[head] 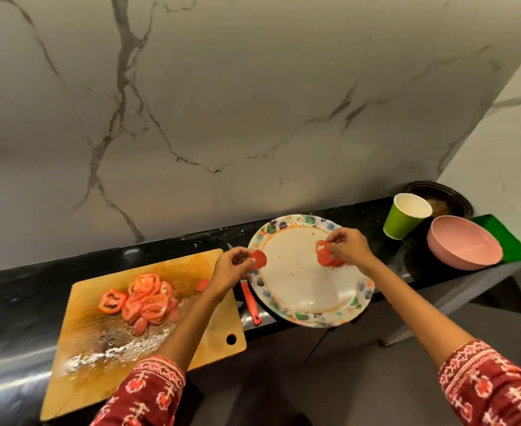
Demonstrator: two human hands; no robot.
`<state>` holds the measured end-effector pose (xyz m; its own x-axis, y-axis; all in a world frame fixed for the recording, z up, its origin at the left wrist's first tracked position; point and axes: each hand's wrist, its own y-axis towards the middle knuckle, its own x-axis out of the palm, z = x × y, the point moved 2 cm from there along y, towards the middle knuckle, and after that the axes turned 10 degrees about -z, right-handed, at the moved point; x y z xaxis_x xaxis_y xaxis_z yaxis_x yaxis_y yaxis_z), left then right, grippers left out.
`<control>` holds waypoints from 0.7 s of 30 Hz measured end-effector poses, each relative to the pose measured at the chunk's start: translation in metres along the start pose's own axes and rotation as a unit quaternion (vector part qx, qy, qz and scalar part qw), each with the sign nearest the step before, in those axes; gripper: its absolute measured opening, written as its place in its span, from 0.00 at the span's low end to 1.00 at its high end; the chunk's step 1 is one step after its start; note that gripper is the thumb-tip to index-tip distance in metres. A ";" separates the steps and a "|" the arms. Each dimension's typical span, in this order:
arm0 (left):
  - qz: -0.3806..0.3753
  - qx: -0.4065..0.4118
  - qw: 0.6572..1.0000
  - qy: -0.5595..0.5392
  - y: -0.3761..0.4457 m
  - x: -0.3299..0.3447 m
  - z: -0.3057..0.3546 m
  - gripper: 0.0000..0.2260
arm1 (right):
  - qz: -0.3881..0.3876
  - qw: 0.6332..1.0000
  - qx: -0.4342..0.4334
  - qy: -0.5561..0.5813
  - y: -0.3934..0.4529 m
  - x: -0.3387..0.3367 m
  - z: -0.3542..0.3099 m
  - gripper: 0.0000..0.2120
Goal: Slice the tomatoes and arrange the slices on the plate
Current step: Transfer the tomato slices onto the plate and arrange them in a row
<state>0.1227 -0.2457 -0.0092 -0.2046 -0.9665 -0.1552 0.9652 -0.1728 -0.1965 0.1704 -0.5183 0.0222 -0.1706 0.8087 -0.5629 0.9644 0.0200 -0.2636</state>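
Pinching tomato slices [327, 256] over a plate [299, 315], both hands' fingers [334, 245].

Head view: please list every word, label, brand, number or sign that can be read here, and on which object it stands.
None: no readable text on the plate, green cup, pink bowl, cutting board or knife handle.
The plate rim bears only coloured patches.

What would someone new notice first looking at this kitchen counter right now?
Probably the two hands over the patterned plate: the left hand pinches a tomato slice at its left rim, the right hand holds slices over its right side. Next, the red pile of tomato slices on the wooden cutting board at left.
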 end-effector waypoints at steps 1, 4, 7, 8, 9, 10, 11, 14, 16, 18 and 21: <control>-0.006 -0.003 1.000 -0.002 0.007 0.008 0.002 0.08 | 0.013 0.999 -0.004 -0.032 0.006 -0.009 0.004 0.04; -0.019 -0.015 1.000 -0.002 0.024 0.031 0.006 0.09 | -0.002 0.997 -0.014 -0.072 0.019 -0.021 0.012 0.03; -0.022 -0.021 1.000 -0.003 0.037 0.050 0.006 0.08 | -0.038 0.992 -0.035 -0.118 0.030 -0.016 0.012 0.02; -0.020 -0.024 1.000 -0.001 0.041 0.056 0.004 0.08 | -0.050 0.990 -0.039 -0.125 0.035 -0.013 0.012 0.02; -0.017 -0.026 1.000 0.001 0.045 0.061 0.004 0.08 | -0.061 0.989 -0.042 -0.127 0.038 -0.009 0.013 0.02; -0.014 -0.029 0.999 0.002 0.048 0.065 0.003 0.08 | -0.068 0.988 -0.041 -0.134 0.041 -0.005 0.015 0.02; -0.011 -0.032 0.999 0.003 0.050 0.068 0.002 0.09 | -0.072 0.984 -0.043 -0.154 0.044 -0.002 0.017 0.02; -0.009 -0.032 0.999 0.002 0.056 0.076 0.002 0.09 | -0.066 0.968 -0.068 -0.233 0.046 -0.001 0.025 0.02; -0.010 -0.026 1.000 0.002 0.059 0.081 0.003 0.08 | -0.062 0.970 -0.095 -0.213 0.047 -0.007 0.027 0.02; -0.017 -0.019 1.000 -0.003 0.061 0.087 0.005 0.07 | -0.069 0.979 -0.127 -0.142 0.049 -0.014 0.025 0.02; -0.033 -0.006 0.999 -0.010 0.064 0.100 0.010 0.06 | -0.135 0.978 -0.150 -0.049 0.049 -0.022 0.019 0.03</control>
<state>0.1657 -0.3552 -0.0272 -0.2652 -0.9564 -0.1223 0.9475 -0.2350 -0.2166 0.2176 -0.5462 0.0065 -0.4321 0.6896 -0.5812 0.8947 0.4089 -0.1799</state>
